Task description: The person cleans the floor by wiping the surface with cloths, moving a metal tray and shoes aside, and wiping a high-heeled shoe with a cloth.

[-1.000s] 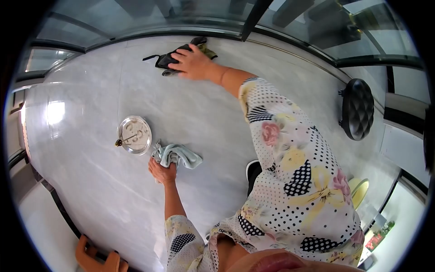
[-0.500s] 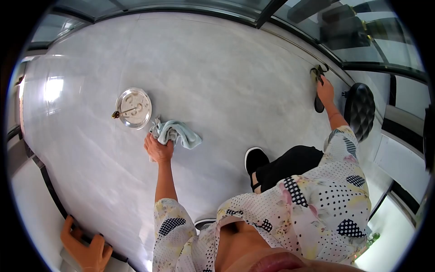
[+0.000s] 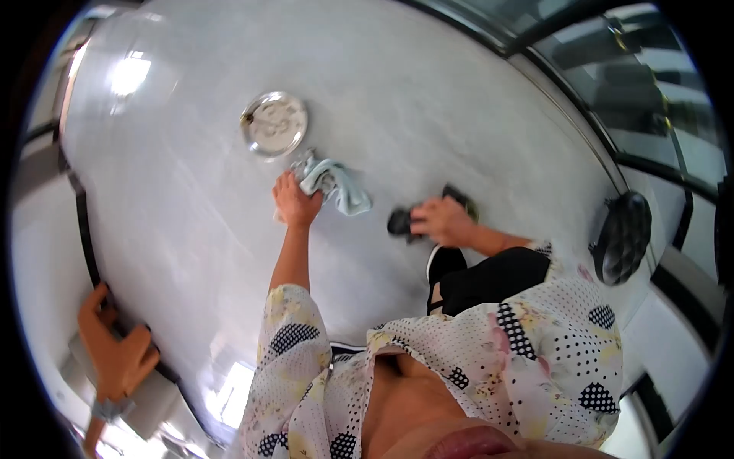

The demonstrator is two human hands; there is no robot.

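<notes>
On the glossy grey surface [image 3: 183, 191], my left hand [image 3: 296, 200] rests against a crumpled pale blue-green cloth [image 3: 336, 183], its fingers closed at the cloth's left side. Beyond that hand is a round silver-rimmed dish [image 3: 275, 126], with a thin stick lying across it that has a dark end. In my right hand [image 3: 443, 222] there is a small dark object [image 3: 399, 223], gripped from above near my black shoe [image 3: 446, 264]. Motion blur hides what kind of thing it is; dark parts show on both sides of my fingers.
A brown hand-shaped display stand [image 3: 118, 352] stands at lower left. At the right is a black quilted round seat or cushion [image 3: 623, 237]. Dark-framed glass panels [image 3: 566, 76] border the upper right, with dark items behind them.
My right hand has come from the glass edge at the right inward to near my shoe, with the dark object in it. The view has shifted; my left hand stays at the cloth.
</notes>
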